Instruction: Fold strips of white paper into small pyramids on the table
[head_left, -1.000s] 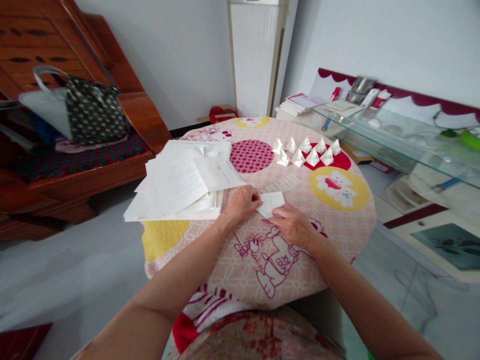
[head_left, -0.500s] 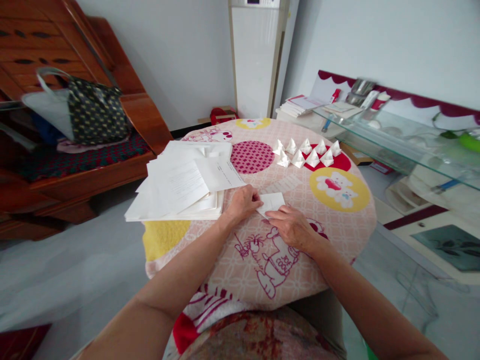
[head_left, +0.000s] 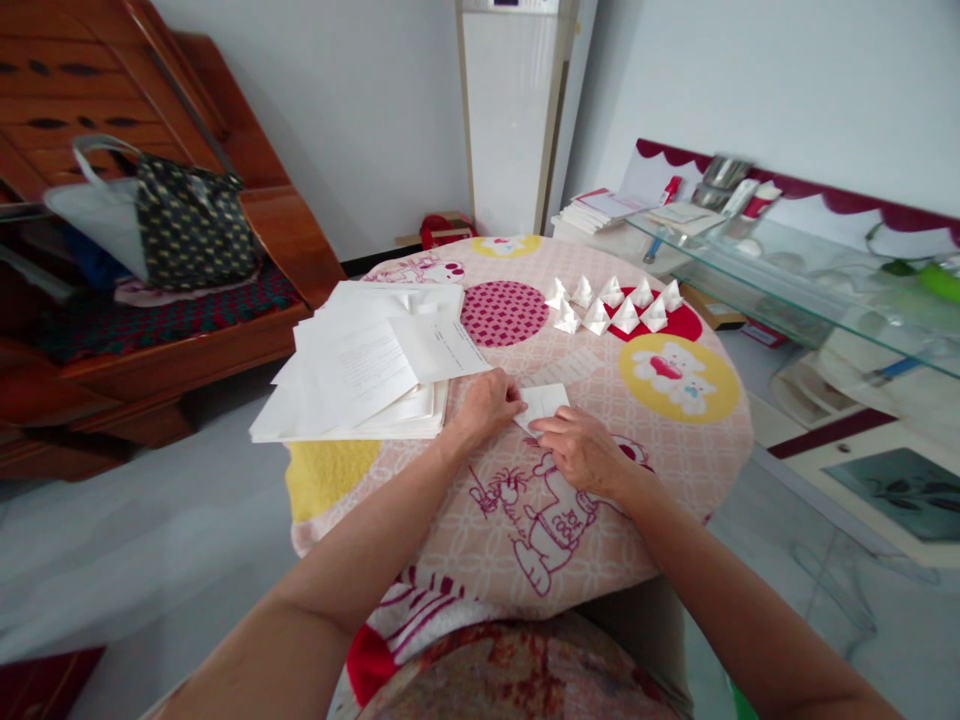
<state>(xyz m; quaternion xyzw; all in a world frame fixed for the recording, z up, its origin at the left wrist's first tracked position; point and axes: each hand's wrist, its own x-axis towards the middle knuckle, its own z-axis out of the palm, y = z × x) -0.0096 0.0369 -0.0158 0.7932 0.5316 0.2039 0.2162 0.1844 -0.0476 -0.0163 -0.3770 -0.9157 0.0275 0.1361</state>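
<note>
A small folded white paper [head_left: 546,400] lies on the round table's patterned pink cloth [head_left: 697,440]. My left hand [head_left: 486,403] presses down on the paper's left edge with its fingers curled. My right hand [head_left: 577,450] lies on the near edge of the same paper, fingers pressed together along the fold. A loose stack of white sheets [head_left: 367,370] sits just left of my left hand. Several small folded white paper shapes [head_left: 611,302] stand in two rows at the far side of the table.
A wooden bench with a patterned bag [head_left: 187,220] stands at the left. A glass shelf [head_left: 810,290] with papers and small items runs along the right, close to the table. A tall white unit [head_left: 510,115] stands against the back wall.
My right hand has slid a little to the left along the paper's near edge. My left hand has stayed in place on the paper.
</note>
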